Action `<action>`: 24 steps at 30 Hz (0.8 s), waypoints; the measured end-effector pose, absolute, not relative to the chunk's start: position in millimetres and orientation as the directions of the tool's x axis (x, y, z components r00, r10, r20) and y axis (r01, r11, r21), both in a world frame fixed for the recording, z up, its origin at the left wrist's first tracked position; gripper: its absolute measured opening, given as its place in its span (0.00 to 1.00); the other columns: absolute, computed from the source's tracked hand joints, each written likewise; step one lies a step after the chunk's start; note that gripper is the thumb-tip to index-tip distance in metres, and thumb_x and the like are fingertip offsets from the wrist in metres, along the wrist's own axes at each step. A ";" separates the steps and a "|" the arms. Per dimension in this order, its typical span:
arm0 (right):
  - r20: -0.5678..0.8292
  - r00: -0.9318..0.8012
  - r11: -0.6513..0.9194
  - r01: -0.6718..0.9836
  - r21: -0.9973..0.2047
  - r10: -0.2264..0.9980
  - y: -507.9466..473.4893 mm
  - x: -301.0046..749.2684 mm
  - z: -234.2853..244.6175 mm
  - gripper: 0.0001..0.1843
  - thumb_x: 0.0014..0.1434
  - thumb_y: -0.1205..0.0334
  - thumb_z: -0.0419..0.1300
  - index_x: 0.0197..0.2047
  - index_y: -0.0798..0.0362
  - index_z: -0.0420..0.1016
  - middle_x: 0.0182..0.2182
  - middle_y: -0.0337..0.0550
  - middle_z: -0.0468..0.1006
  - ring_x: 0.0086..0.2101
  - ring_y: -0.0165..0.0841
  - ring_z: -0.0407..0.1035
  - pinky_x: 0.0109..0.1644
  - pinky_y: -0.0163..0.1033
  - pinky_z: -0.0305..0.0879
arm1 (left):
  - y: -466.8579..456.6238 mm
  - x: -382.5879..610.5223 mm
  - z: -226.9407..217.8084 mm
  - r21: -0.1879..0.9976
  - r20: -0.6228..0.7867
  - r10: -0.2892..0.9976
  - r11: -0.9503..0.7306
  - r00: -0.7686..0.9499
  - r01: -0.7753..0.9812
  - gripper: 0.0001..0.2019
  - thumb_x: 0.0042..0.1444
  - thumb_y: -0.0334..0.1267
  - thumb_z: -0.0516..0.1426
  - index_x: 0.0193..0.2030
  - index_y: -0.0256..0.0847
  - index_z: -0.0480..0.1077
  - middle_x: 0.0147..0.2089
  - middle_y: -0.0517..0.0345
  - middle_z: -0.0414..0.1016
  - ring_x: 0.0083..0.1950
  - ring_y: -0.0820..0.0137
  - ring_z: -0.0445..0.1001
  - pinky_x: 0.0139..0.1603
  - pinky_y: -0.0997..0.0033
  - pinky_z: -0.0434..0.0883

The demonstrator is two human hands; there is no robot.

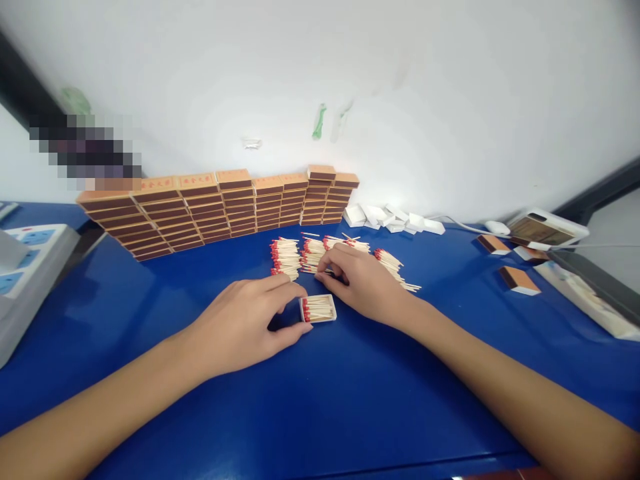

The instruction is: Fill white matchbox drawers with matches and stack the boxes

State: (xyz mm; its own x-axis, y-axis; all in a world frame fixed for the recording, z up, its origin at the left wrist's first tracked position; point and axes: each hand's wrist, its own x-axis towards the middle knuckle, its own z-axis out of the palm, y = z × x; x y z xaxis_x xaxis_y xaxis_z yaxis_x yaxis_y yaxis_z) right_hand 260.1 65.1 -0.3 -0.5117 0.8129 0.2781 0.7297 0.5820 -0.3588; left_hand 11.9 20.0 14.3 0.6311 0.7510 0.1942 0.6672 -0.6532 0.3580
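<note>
A small white matchbox tray (319, 309) with red-tipped matches in it lies on the blue table (320, 400). My left hand (245, 323) holds the tray's left end between thumb and fingers. My right hand (357, 280) rests just behind the tray, its fingers curled down onto a pile of loose red-tipped matches (305, 257); what they pinch is hidden. More loose matches (395, 267) fan out to the right of that hand.
Stacks of orange matchboxes (220, 203) line the wall at the back. Empty white trays (390, 218) lie to their right. Loose box sleeves (519, 280), a phone (547, 229) and a cable sit at the right. A white power strip (25, 273) is at the left.
</note>
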 end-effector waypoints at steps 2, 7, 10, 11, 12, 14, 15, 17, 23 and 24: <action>0.280 -0.513 0.584 0.729 -0.356 0.811 65.3 259.0 -0.7 0.03 0.70 0.67 0.61 0.41 0.52 0.74 0.36 0.41 0.73 0.35 0.35 0.67 0.37 0.38 0.58 | 19.5 12.2 13.9 0.357 0.192 0.752 -0.652 0.630 0.669 0.10 0.67 0.46 0.62 0.52 0.47 0.76 0.37 0.64 0.74 0.33 0.71 0.73 0.33 0.70 0.64; 0.227 -0.519 0.566 0.765 -0.307 0.824 65.5 260.2 0.3 0.05 0.72 0.66 0.60 0.40 0.52 0.73 0.38 0.43 0.75 0.37 0.36 0.70 0.39 0.39 0.61 | 19.2 12.6 13.9 0.354 0.196 0.749 -0.656 0.633 0.666 0.10 0.66 0.46 0.63 0.51 0.47 0.76 0.36 0.64 0.74 0.32 0.71 0.73 0.32 0.70 0.64; 0.200 -0.532 0.568 0.782 -0.256 0.823 65.3 265.3 1.0 0.06 0.73 0.64 0.59 0.41 0.52 0.72 0.40 0.45 0.75 0.39 0.37 0.71 0.41 0.40 0.62 | 19.8 12.3 14.3 0.353 0.207 0.744 -0.662 0.635 0.661 0.10 0.67 0.45 0.63 0.51 0.46 0.76 0.36 0.64 0.73 0.32 0.71 0.73 0.33 0.70 0.65; 0.198 -0.530 0.565 0.786 -0.250 0.825 65.3 267.1 0.9 0.06 0.74 0.63 0.58 0.41 0.52 0.72 0.40 0.46 0.75 0.39 0.38 0.71 0.41 0.40 0.63 | 20.0 12.1 14.3 0.351 0.212 0.742 -0.666 0.637 0.659 0.10 0.66 0.44 0.63 0.52 0.46 0.76 0.36 0.64 0.73 0.32 0.71 0.73 0.33 0.70 0.65; 0.199 -0.527 0.563 0.788 -0.250 0.826 65.2 268.6 0.7 0.06 0.74 0.63 0.58 0.42 0.52 0.72 0.41 0.46 0.75 0.39 0.38 0.71 0.41 0.41 0.63 | 20.1 11.9 14.3 0.349 0.215 0.740 -0.668 0.637 0.657 0.10 0.66 0.44 0.63 0.52 0.46 0.76 0.36 0.64 0.73 0.32 0.71 0.72 0.33 0.70 0.65; 0.215 -0.524 0.565 0.783 -0.260 0.824 65.1 270.5 0.1 0.04 0.74 0.63 0.58 0.43 0.51 0.72 0.41 0.45 0.75 0.38 0.38 0.71 0.41 0.41 0.63 | 20.2 11.8 14.2 0.347 0.214 0.738 -0.670 0.640 0.656 0.10 0.66 0.44 0.63 0.51 0.46 0.76 0.36 0.63 0.74 0.32 0.71 0.72 0.32 0.70 0.65; 0.226 -0.524 0.570 0.778 -0.265 0.821 65.0 270.9 -0.1 0.03 0.73 0.63 0.59 0.44 0.51 0.72 0.41 0.45 0.75 0.39 0.38 0.71 0.40 0.41 0.63 | 20.3 11.8 14.0 0.347 0.211 0.739 -0.669 0.640 0.657 0.10 0.67 0.45 0.63 0.51 0.46 0.76 0.36 0.63 0.74 0.32 0.71 0.72 0.32 0.70 0.64; 0.243 -0.526 0.577 0.770 -0.271 0.815 64.9 270.8 -0.2 0.02 0.73 0.64 0.59 0.46 0.51 0.72 0.42 0.45 0.75 0.39 0.38 0.71 0.40 0.41 0.64 | 20.4 12.1 13.8 0.350 0.206 0.740 -0.667 0.640 0.658 0.11 0.67 0.45 0.63 0.52 0.46 0.76 0.37 0.63 0.74 0.32 0.71 0.73 0.32 0.70 0.65; 0.200 -0.519 0.555 0.789 -0.262 0.831 65.5 269.6 0.1 0.05 0.74 0.62 0.58 0.43 0.52 0.73 0.43 0.47 0.75 0.40 0.39 0.72 0.44 0.43 0.67 | 20.7 11.7 13.0 0.348 0.209 0.744 -0.663 0.635 0.662 0.11 0.67 0.46 0.62 0.53 0.47 0.76 0.37 0.64 0.74 0.32 0.71 0.73 0.33 0.69 0.66; 0.193 -0.520 0.554 0.792 -0.255 0.832 65.7 269.9 0.0 0.05 0.74 0.62 0.58 0.43 0.52 0.73 0.43 0.47 0.75 0.40 0.39 0.72 0.44 0.43 0.67 | 20.8 11.2 12.9 0.348 0.206 0.745 -0.662 0.634 0.664 0.11 0.67 0.46 0.62 0.53 0.47 0.76 0.37 0.64 0.74 0.32 0.71 0.73 0.33 0.69 0.66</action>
State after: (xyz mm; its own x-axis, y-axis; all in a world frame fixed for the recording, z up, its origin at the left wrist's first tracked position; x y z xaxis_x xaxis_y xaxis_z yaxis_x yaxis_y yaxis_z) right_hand 269.9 65.7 0.0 -0.5201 0.8321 0.1929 0.7922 0.5543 -0.2553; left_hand 11.2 20.8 12.9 0.6344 0.7452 0.2056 0.6641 -0.6615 0.3483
